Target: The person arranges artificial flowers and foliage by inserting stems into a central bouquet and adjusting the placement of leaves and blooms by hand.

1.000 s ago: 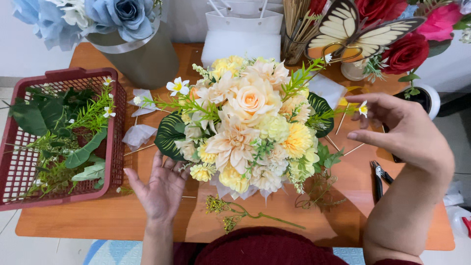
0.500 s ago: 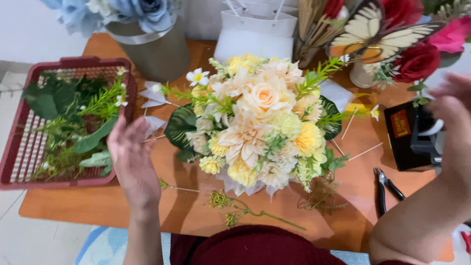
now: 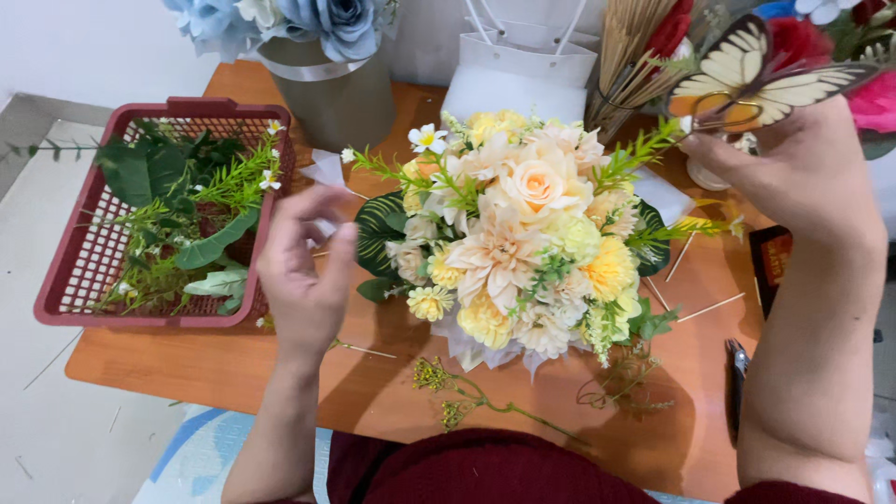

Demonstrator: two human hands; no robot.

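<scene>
Two hands are at work over the bouquet (image 3: 518, 247), which lies in the middle of the wooden surface (image 3: 373, 383), its cream and yellow blooms facing up at me and its white wrapping showing at the lower edge. My left hand (image 3: 303, 266) hovers just left of the striped dark leaf (image 3: 378, 229), between the bouquet and the red basket (image 3: 65, 271) of greenery; the fingers are loosely curled and half open, and I can make out nothing held in them. My right hand (image 3: 798, 173) is raised at the upper right, beside the butterfly ornament (image 3: 756, 75); the fingers are drawn together near its lower edge, but from this angle I cannot tell whether they pinch its stem or only sit close by it. To do this well, I judge that I should steady the bunch with the left hand at the leaf collar, pressing lightly so the soft petals do not crush, and bring any added piece down between the blooms along their stems, not across them. A gap near the peach rose (image 3: 537, 182) looks a fair seat. Loose wooden sticks (image 3: 709, 306) and a dropped green sprig (image 3: 467, 397) lie near the bouquet; I would keep my wrists above them so nothing is swept off.
</scene>
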